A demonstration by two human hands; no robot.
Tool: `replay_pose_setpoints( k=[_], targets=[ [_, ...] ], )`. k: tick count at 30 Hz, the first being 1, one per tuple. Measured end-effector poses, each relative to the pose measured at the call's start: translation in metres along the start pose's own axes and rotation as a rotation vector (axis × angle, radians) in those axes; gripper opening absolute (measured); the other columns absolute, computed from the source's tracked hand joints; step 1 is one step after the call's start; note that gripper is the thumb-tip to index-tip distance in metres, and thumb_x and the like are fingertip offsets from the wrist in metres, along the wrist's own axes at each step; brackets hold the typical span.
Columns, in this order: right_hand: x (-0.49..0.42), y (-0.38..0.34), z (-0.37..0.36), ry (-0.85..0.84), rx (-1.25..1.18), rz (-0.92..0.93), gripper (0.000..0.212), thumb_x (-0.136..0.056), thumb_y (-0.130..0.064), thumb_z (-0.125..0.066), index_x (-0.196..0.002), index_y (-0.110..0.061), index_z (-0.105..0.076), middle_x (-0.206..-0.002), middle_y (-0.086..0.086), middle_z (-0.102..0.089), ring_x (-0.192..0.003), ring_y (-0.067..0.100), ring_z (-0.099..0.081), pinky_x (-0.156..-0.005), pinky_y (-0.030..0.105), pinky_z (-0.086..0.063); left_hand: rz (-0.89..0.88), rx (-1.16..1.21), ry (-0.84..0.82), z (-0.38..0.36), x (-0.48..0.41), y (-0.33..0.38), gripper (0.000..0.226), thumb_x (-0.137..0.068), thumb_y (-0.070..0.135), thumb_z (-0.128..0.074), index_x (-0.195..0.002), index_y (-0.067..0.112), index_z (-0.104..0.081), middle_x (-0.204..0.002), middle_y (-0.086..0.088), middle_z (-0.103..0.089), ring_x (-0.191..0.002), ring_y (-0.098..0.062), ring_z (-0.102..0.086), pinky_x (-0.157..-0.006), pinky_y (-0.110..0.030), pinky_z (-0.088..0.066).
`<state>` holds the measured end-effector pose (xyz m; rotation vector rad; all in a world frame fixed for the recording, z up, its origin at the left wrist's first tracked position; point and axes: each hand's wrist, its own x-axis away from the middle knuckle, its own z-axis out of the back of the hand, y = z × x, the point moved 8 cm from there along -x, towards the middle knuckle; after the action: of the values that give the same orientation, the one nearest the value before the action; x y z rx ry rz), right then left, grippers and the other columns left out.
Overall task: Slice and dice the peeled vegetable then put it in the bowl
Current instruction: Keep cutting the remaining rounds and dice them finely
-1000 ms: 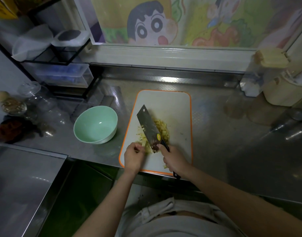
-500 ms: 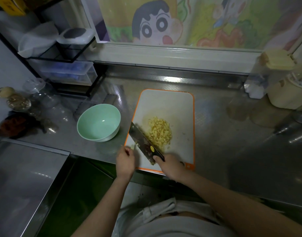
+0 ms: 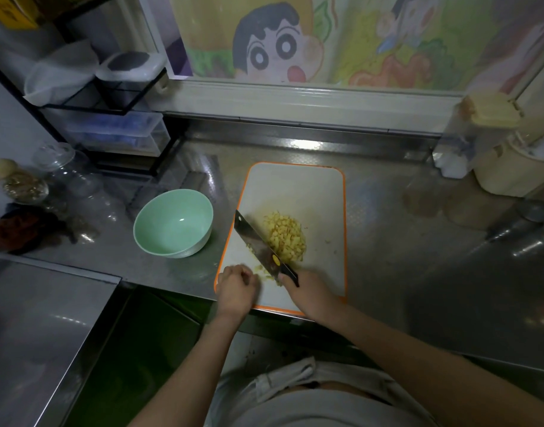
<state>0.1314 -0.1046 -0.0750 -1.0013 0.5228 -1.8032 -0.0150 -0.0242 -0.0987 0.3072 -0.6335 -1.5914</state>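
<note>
Yellow dice (image 3: 285, 239) heaped on board (image 3: 295, 192); our right hand (image 3: 310, 298) grips knife (image 3: 254, 240) beside them; left hand (image 3: 235, 288) curled, grasp we cannot tell

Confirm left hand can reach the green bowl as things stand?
Probably yes. The left hand is at the near-left corner of the cutting board; the bowl stands just left of it, nothing between them.

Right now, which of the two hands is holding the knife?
The right hand: it grips the knife by the handle, blade beside the diced pile on the cutting board. The left hand is curled at the board's near edge, off the knife.
</note>
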Motion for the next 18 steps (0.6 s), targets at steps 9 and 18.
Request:
replay_pose_setpoints(
  k=[9,18],
  targets=[
    [0.003,-0.004,-0.013,-0.029,0.116,-0.013,0.038,-0.099,-0.039,-0.039,-0.066,-0.022,-0.040,-0.063,-0.002,-0.042,-0.064,0.019,-0.047,-0.059,0.027,-0.033,-0.059,0.038,0.037,0.003,0.006,0.000,0.009,-0.079,0.008,-0.060,-0.070,0.009,-0.062,-0.079,-0.017,-0.058,-0.088,-0.034,-0.054,-0.079,-0.033,-0.040],
    [0.010,-0.010,-0.020,-0.029,0.125,-0.046,0.036,-0.100,-0.034,-0.037,-0.101,-0.005,-0.059,-0.092,0.012,-0.059,-0.081,0.022,-0.055,-0.069,0.029,-0.041,0.001,0.030,0.061,0.002,0.008,0.001,0.026,-0.086,0.014,-0.050,-0.072,-0.004,-0.062,-0.088,-0.022,-0.057,-0.092,-0.035,-0.052,-0.082,-0.036,-0.038]
  ],
)
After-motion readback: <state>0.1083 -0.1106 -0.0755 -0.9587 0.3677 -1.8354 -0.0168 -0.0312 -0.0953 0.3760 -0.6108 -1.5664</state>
